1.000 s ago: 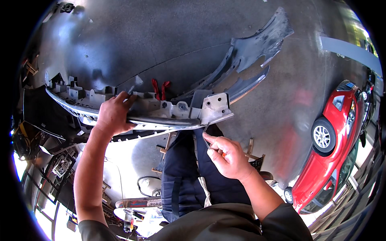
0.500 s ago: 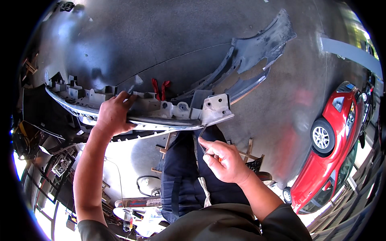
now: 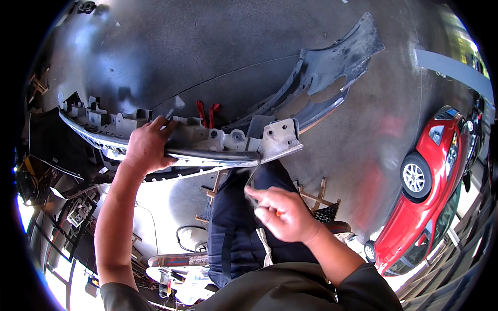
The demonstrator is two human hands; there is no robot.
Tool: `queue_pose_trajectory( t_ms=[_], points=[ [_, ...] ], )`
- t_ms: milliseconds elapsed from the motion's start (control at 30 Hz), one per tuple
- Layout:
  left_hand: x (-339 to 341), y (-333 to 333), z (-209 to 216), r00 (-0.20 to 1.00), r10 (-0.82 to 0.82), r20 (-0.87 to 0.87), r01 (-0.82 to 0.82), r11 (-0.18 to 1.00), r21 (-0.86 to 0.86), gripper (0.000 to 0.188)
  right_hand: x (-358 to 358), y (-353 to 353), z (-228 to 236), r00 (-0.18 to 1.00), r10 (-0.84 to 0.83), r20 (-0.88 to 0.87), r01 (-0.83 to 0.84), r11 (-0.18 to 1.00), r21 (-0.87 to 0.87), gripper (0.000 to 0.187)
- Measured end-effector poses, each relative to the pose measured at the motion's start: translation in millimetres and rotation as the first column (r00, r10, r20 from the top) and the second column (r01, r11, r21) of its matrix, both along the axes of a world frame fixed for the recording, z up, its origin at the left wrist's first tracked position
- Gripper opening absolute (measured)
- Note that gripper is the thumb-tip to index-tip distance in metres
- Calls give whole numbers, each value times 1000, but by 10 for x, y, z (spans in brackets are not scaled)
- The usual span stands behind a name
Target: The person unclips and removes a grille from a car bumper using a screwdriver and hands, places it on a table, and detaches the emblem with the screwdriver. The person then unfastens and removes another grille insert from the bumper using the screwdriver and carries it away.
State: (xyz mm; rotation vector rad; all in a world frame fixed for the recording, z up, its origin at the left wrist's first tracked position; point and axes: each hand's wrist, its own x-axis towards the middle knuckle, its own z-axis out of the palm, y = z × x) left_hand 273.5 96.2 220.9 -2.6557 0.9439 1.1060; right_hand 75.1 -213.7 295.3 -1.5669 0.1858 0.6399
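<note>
Long, curved grey plastic bumper-like piece (image 3: 210, 141), studded with box-shaped brackets, lies crosswise in front of the person's dark-trousered legs (image 3: 228, 223), above the floor; what bears its weight I cannot tell. From my remote view, the left hand (image 3: 149, 145) grips it, fingers over the back and thumb under the front edge, a hold that seems meant to steady it. A glossy black strip (image 3: 212, 155) follows that edge to a pale plate with round holes (image 3: 277, 142) at the right end.

The right hand (image 3: 285, 212) has its grip closed around a thin, bent metal rod (image 3: 252, 176), index finger laid along it, presumably for control. Its far end reaches the lower edge near the plate; blur hides whether they touch.

Compared with a second ago, I see that hand and rod shifted leftward and nearer the body, while the left hand has barely moved.

Beyond the piece, red fabric-like strips (image 3: 209, 115) and a large scuffed grey curved panel (image 3: 337, 62) lie on the concrete floor (image 3: 228, 36); a shiny red car (image 3: 441, 171) stands to the right.
</note>
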Motion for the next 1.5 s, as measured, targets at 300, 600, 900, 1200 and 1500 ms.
queue_pose_trajectory(
  t_ms=[300,600,900,1200,1500],
  points=[
    [-14,26,-13,999,4,-32,-6,999,-53,94,-41,104,-32,999,-49,14,51,961,-272,36],
    [-49,74,-18,999,23,-39,-26,996,-84,94,115,-803,-500,797,-579,-171,506,796,-333,14],
    [-57,-130,14,995,79,-59,-78,997,19,98,455,-1294,-1009,800,-199,-566,188,979,-79,14],
    [-211,-435,-66,981,195,-11,-193,978,84,90,4,-1607,-1769,643,75,-762,510,700,499,35],
    [-389,-608,-160,958,261,115,-282,925,253,95,331,-2426,-2067,638,333,-694,347,680,646,39]
  ],
)
